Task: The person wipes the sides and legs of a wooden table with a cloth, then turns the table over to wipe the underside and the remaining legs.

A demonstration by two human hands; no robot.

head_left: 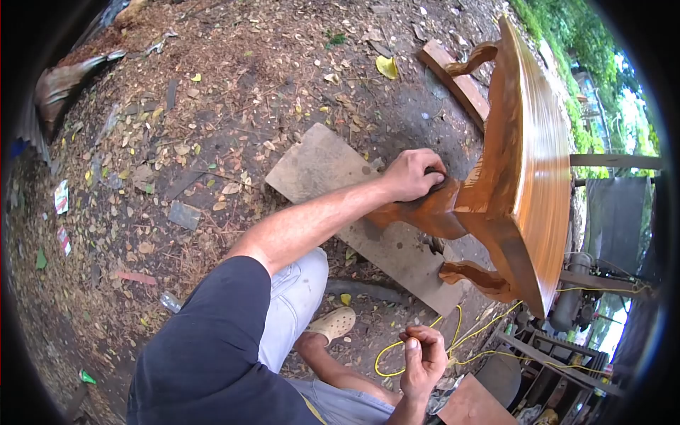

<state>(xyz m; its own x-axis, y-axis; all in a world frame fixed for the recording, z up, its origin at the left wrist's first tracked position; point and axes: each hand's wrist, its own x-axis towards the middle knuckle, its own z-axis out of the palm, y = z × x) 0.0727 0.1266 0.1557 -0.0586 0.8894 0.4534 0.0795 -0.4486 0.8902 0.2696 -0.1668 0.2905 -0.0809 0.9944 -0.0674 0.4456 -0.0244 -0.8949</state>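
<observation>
A varnished orange-brown wooden table (542, 177) has a glossy top and curved, scrolled pieces under it. Its thick carved post (425, 214) stands on a flat board (322, 159). My left hand (414, 176) presses against the post, fingers curled round something small and dark that I cannot make out. Nearer my body, my right hand (425, 361) is raised off the table, thumb against curled fingers. The fingertips look stained dark, and whatever they may hold is hidden.
A yellow cord (457, 347) loops over the ground near my right hand. Another plank (457, 81) lies beyond the table. Dry leaves and scraps cover the ground. A machine (572, 294) and cluttered wooden rack (559, 372) stand at the right.
</observation>
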